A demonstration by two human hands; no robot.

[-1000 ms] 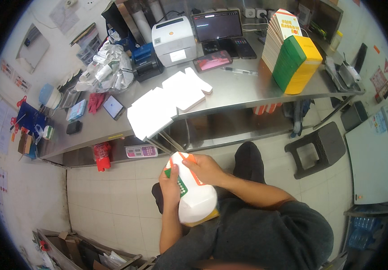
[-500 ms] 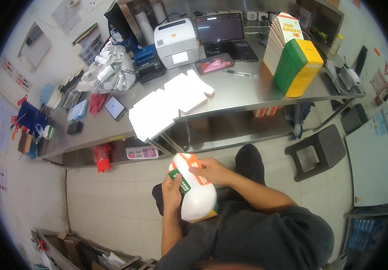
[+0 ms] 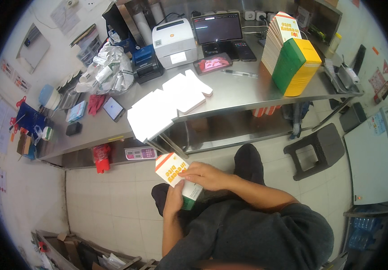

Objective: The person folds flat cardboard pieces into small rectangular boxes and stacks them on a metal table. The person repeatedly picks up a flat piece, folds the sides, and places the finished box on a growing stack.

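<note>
Over my lap I hold a printed paper food carton point(image 3: 167, 168), white with orange lettering, a red zigzag edge and a green base. My left hand point(image 3: 173, 198) is closed on its near left side, thumb on the front panel. From the right, my right hand point(image 3: 205, 175) presses its fingers on the same panel. Beyond the carton, white flat carton blanks point(image 3: 151, 112) lie piled at the table's front edge. A row of flattened printed cartons point(image 3: 271, 47) stands at the right, behind a green and yellow stack of cartons point(image 3: 294, 67).
The steel table point(image 3: 230, 92) carries a label printer point(image 3: 173, 42), a laptop point(image 3: 218, 29), phones, a pen point(image 3: 240, 73) and a plastic bag of rolls point(image 3: 111, 69). A dark stool point(image 3: 315, 152) stands on the floor at right, near a small fridge point(image 3: 370, 157).
The carton was spread open with its white inside showing; now it is folded narrow with the printed panel facing up. Both hands have come closer together on it.
</note>
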